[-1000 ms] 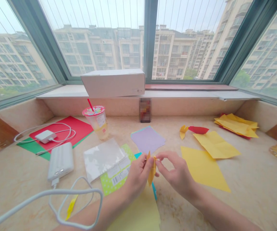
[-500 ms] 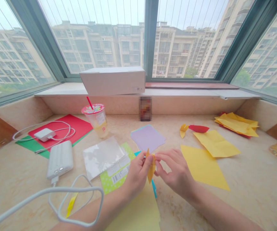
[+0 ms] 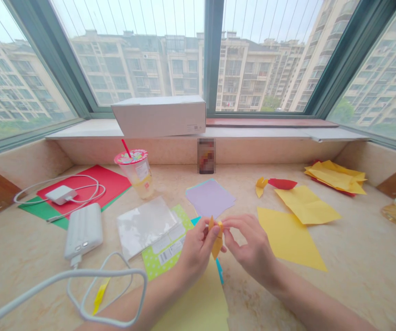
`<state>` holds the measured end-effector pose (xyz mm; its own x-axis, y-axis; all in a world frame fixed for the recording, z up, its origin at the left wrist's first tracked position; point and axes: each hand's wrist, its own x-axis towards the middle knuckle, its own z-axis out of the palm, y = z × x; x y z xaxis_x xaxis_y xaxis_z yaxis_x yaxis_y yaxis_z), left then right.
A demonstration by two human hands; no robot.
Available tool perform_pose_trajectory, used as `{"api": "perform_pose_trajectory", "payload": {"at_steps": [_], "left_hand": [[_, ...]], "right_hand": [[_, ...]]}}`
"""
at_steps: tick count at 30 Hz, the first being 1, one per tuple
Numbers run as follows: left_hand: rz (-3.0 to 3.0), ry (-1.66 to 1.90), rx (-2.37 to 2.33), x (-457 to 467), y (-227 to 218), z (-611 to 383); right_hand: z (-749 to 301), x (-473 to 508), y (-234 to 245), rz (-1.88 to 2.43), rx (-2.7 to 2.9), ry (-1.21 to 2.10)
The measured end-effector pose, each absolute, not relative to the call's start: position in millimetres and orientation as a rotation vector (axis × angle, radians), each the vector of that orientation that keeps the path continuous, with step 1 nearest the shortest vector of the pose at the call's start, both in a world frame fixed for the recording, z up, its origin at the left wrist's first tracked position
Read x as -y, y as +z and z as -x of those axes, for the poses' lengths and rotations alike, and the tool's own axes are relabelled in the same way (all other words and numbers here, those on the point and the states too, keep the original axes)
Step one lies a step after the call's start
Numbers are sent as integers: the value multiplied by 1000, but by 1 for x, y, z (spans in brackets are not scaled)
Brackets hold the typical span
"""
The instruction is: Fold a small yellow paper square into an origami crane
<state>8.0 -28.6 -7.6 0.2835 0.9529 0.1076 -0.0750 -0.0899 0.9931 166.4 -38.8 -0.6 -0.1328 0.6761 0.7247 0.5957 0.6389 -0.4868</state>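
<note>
One counter (image 3: 356, 266): mottled beige, under my papers and forearms.
Box (image 3: 160, 118): white, on the ledge behind.
Left hand (image 3: 196, 248): mine; thumb and fingers pinched tight on the folded paper (image 3: 217, 248).
Right hand (image 3: 253, 241): mine; thumb and forefinger bent close together, touching the folded paper's right edge near its top; whether they grip it, I cannot tell.
Sheets (image 3: 294, 243): two, yellow, overlapping, right of my right hand.
Purple paper (image 3: 210, 197): flat, just beyond my fingers.
Folded paper: yellow, pointed, roughly upright between my hands.
</note>
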Motion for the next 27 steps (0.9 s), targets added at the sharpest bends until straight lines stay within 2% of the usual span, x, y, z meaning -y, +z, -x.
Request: {"api": "perform_pose_trajectory", "payload": {"at_steps": [27], "left_hand": [[-1492, 1095, -887, 31, -11, -5]], "right_hand": [[-171, 40, 8, 953, 1816, 160]]}}
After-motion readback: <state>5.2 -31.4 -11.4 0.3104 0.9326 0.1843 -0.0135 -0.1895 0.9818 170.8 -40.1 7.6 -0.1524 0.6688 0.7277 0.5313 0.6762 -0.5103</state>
